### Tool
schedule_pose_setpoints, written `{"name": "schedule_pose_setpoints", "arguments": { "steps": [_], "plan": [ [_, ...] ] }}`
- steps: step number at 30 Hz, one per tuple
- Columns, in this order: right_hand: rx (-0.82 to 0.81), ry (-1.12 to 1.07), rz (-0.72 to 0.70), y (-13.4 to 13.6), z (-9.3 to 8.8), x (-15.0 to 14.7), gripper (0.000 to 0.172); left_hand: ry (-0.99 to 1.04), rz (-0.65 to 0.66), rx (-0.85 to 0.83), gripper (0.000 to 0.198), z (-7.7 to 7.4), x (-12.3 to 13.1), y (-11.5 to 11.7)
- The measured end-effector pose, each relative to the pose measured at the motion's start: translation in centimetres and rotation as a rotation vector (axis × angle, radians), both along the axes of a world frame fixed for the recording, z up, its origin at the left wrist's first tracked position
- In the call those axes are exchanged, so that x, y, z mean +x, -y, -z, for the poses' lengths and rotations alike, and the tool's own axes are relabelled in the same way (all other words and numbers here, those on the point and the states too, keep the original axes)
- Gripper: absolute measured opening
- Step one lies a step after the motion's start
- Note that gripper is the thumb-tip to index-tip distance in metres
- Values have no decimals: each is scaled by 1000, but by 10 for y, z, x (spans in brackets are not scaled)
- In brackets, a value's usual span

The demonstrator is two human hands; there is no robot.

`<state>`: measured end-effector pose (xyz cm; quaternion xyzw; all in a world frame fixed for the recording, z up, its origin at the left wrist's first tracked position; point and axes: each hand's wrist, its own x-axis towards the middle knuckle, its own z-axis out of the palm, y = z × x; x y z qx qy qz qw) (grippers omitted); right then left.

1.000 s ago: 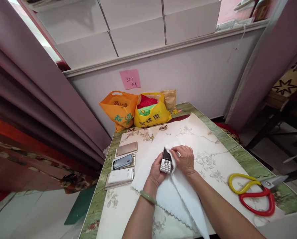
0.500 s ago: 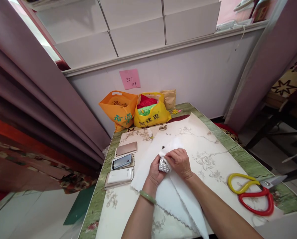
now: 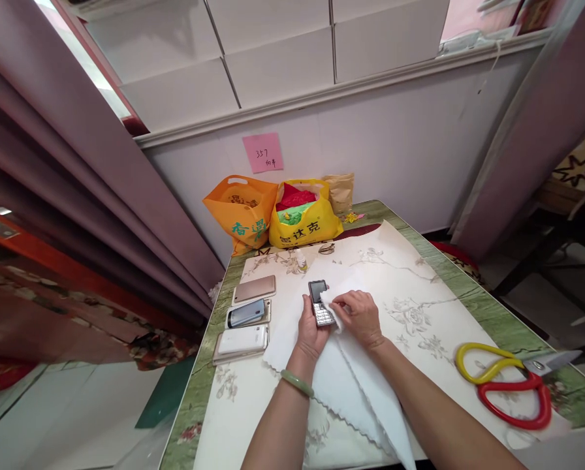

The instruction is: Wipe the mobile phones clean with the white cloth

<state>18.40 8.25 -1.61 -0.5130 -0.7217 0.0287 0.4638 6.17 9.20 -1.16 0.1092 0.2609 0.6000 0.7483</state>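
My left hand (image 3: 311, 333), with a green bangle (image 3: 296, 382) on its wrist, is closed around a keypad phone (image 3: 320, 312). The phone has a dark screen at its upper end and silver keys facing up. Pinched in my right hand (image 3: 361, 316) is a bunched end of a white cloth (image 3: 341, 391), held against the phone's right side. The rest of the cloth spreads over the table below both hands, its scalloped edge trailing toward me. My right fingertips are hidden in part by the cloth.
Several phones (image 3: 243, 339) lie stacked at the left of the table (image 3: 189, 391). Large scissors (image 3: 512, 378) with yellow and red handles lie at right. An orange bag (image 3: 241, 212), a yellow bag (image 3: 305, 225) and a small bottle (image 3: 301, 260) stand toward the back.
The cloth has been drawn back from the phone's upper part, so its screen now shows. My right hand stays pinched on the cloth, and the view has shifted slightly.
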Motion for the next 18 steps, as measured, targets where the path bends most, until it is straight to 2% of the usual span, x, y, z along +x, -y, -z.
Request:
{"name": "schedule_pose_setpoints", "arguments": {
  "steps": [4,9,13,14,18],
  "plan": [
    [21,47,-165,0,2,-1,19,-1,-25,-18,47,0,0,0],
    [-31,14,17,1,1,-1,21,8,-3,-33,44,0,0,-1],
    [-41,59,-168,1,0,-1,24,3,39,-73,47,0,-1,-1],
    [-46,55,-160,0,0,-1,24,2,36,-69,47,0,-1,-1],
    [-60,14,23,-1,0,1,23,-11,23,-11,46,1,-2,-1]
  ]
}}
